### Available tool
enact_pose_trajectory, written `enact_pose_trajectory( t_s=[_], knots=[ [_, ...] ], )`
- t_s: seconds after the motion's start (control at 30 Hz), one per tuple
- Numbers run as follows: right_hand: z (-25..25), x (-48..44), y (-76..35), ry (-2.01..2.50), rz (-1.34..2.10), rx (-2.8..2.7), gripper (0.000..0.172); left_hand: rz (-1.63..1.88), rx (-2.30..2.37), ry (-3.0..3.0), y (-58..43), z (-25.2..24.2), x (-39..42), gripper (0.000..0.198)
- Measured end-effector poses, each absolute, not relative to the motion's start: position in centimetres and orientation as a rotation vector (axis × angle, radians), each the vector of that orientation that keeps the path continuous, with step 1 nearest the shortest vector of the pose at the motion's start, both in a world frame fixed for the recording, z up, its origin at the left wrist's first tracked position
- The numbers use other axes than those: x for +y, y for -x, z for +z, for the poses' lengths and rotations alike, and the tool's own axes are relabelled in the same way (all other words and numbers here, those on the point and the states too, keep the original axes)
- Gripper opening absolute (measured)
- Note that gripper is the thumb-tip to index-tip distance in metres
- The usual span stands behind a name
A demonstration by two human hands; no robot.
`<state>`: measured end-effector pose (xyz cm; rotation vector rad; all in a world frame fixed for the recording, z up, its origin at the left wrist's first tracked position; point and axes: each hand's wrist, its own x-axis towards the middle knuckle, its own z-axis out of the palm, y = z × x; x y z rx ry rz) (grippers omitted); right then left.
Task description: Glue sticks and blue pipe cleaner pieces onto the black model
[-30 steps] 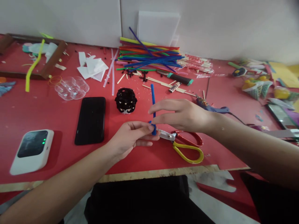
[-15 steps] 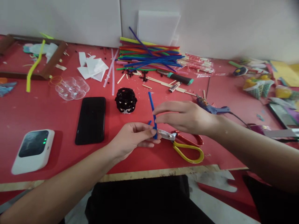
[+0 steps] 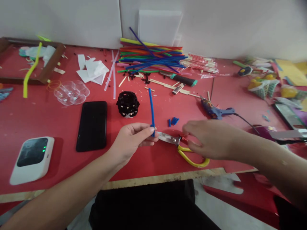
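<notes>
My left hand (image 3: 135, 139) pinches a short blue pipe cleaner (image 3: 151, 105) near its lower end, with the rest standing up from the fingertips. A shorter blue piece seems to lie against it at the pinch. On the red table rest scissors (image 3: 166, 137) with one yellow and one red handle, blades pointing at my left hand. Over the red handle hovers my right hand (image 3: 206, 137), slightly blurred, its thumb and fingers apart. Small cut blue pieces (image 3: 175, 121) lie just beyond the scissors. A round black fuzzy object (image 3: 128, 104) with pale spots stands farther back.
Behind lies a pile of coloured pipe cleaners (image 3: 153, 57), with a cutter knife (image 3: 184, 80) before it. A blue glue gun (image 3: 214, 110) with its cord is at right. To the left are a black phone (image 3: 91, 126), a white device (image 3: 32, 159) and a clear plastic tray (image 3: 72, 92).
My right hand has left the blue pipe cleaner and moved right and down to the scissors' handles. The cut blue pieces have come into view. My left hand keeps its pinch.
</notes>
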<state>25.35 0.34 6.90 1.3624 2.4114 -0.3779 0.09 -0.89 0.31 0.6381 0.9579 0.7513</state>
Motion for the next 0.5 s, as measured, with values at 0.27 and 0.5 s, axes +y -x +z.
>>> enact_pose_trajectory(
  t_s=[0.27,0.5],
  knots=[
    [4.5,-3.0,-27.3,-1.427,-0.467,2.148,0.025,0.780,0.990,-0.733,0.1,0.3,-1.0,0.017],
    [4.3,-3.5,-30.2,-1.663,-0.735,2.197,0.015,0.830,1.002,-0.795,-0.1,-0.1,-0.8,0.014]
  ],
)
